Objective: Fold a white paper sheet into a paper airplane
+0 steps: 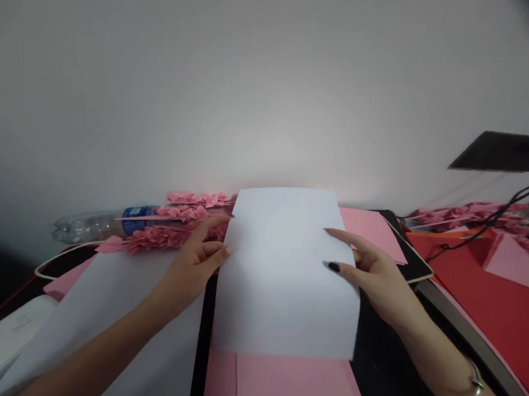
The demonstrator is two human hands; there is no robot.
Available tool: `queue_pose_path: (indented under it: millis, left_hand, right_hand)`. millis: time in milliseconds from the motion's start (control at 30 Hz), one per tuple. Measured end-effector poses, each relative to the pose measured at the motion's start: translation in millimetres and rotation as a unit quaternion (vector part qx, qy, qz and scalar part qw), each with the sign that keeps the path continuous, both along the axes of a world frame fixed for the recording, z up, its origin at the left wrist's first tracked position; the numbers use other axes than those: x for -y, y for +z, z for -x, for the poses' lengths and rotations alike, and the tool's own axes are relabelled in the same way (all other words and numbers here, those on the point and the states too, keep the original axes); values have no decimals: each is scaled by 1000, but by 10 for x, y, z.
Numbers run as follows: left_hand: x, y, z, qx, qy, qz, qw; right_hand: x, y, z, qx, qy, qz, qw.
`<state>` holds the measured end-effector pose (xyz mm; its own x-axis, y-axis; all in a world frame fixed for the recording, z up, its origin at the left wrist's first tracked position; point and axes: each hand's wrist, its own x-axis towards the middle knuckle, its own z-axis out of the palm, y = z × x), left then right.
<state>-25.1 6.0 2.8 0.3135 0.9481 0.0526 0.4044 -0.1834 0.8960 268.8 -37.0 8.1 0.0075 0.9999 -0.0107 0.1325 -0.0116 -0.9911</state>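
Note:
A sheet of white paper (284, 276) is between my two hands in the middle of the view, bowed slightly and overlapping pink paper (297, 381) below it. My right hand (373, 272) grips its right edge; the thumb and index finger lie on top, while the other fingers are partly hidden behind the edge. At the left edge, my left hand (204, 248) holds the sheet with thumb and index fingertips. Under my left forearm lies a large white sheet (144, 366).
Pink folded-paper flower stems (175, 232) and a clear plastic bottle (95, 226) lie along the wall. Rightward are a pink sheet (370, 232), red paper (497, 302), more pink flowers (467, 212), black cables (499, 219) and a dark panel (501, 152). A white device (18, 330) sits left.

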Motion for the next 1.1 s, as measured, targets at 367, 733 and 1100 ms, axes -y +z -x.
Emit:
queue_pose_path:
  millis: [367, 733, 1100]
  left_hand:
    - [110, 123, 2, 7, 54, -16, 998]
    - [60, 491, 77, -17, -62, 24, 998]
    - [59, 299, -250, -210, -172, -28, 962]
  right_hand:
    - [97, 180, -125, 176, -48, -33, 983]
    - [131, 480, -94, 190, 86, -7, 978]
    - [8, 327, 266, 396, 163, -90, 899]
